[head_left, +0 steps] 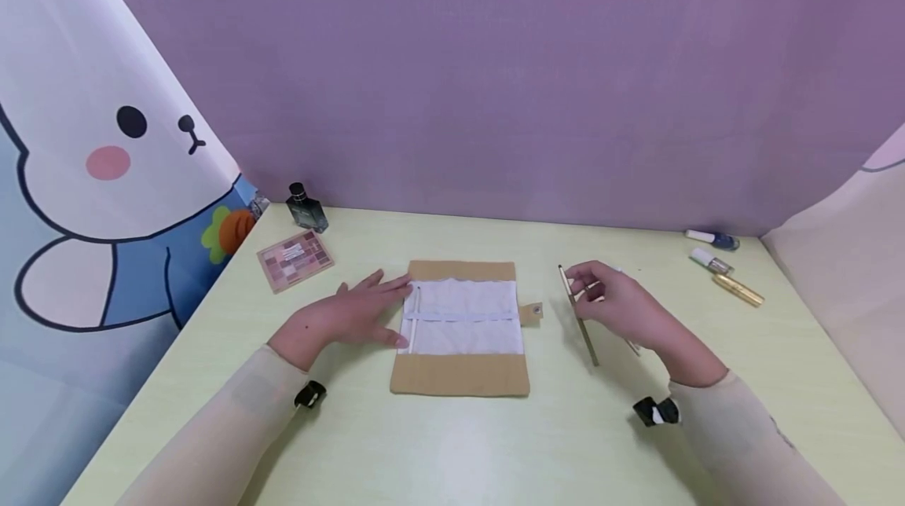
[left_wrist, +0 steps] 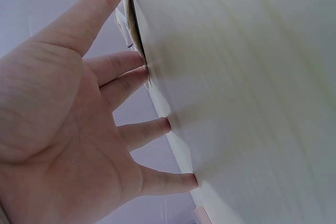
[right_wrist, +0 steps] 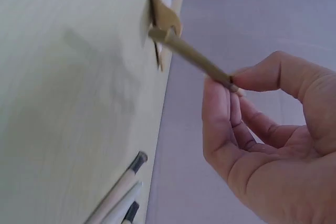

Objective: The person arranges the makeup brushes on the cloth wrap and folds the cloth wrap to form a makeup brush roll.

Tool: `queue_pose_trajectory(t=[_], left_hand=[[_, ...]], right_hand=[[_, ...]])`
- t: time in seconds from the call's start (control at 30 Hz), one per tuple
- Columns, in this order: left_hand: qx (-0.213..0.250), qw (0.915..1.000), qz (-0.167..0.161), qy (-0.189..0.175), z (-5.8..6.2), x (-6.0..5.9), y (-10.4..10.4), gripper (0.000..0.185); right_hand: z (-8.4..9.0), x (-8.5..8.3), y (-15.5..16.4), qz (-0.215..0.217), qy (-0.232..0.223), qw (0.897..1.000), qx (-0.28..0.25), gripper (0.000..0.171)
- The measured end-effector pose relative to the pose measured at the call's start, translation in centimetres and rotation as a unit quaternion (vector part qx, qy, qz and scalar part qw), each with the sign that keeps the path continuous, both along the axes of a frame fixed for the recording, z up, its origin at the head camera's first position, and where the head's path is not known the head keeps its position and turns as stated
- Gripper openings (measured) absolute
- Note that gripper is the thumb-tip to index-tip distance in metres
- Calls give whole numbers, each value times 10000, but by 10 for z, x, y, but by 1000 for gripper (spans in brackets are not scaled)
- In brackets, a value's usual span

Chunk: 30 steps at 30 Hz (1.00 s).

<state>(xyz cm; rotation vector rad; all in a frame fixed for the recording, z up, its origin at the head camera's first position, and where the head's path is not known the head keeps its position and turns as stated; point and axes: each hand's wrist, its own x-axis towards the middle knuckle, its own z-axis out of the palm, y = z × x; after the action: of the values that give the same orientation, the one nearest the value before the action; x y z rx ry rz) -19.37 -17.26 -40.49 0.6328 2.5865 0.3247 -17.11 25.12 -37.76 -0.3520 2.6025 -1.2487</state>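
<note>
An unfolded brown fabric roll case [head_left: 459, 375] lies on the table, with a white lining [head_left: 467, 337] and a band across its middle. A slim pale stick [head_left: 415, 309] sits upright at the lining's left side. My left hand [head_left: 353, 313] touches the case's left edge, fingers straight and spread; its palm [left_wrist: 68, 129] fills much of the left wrist view. To the right of the case, my right hand [head_left: 618, 302] pinches a slender gold-brown stick [head_left: 584, 333] between thumb and fingertips, above the table. Its exact kind is unclear. In the right wrist view, that stick [right_wrist: 197, 57] points toward the case.
Several slim sticks [right_wrist: 118, 190], some dark-tipped, lie near my right hand, mostly hidden in the head view. A makeup palette [head_left: 295, 261] and dark bottle [head_left: 307, 210] stand back left. Two small white-capped bottles [head_left: 711, 261] and a gold tube [head_left: 738, 291] lie far right.
</note>
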Motion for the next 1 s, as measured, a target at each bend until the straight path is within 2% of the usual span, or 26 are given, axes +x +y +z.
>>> queue_pose_trajectory(t=[0.17, 0.43, 0.83, 1.0], left_hand=[[35, 10000, 7, -3, 0, -1, 1, 100], [45, 10000, 37, -8, 0, -1, 1, 101], [3, 10000, 13, 26, 1, 0, 0, 102], [-8, 10000, 2, 28, -1, 0, 0, 102]], right_hand=[[0, -5, -7, 65, -162, 9975, -679, 52], [1, -17, -26, 12, -457, 9882, -1461, 51], [3, -44, -74, -364, -177, 9747, -2196, 46], [4, -53, -98, -465, -201, 9684, -2442, 43]])
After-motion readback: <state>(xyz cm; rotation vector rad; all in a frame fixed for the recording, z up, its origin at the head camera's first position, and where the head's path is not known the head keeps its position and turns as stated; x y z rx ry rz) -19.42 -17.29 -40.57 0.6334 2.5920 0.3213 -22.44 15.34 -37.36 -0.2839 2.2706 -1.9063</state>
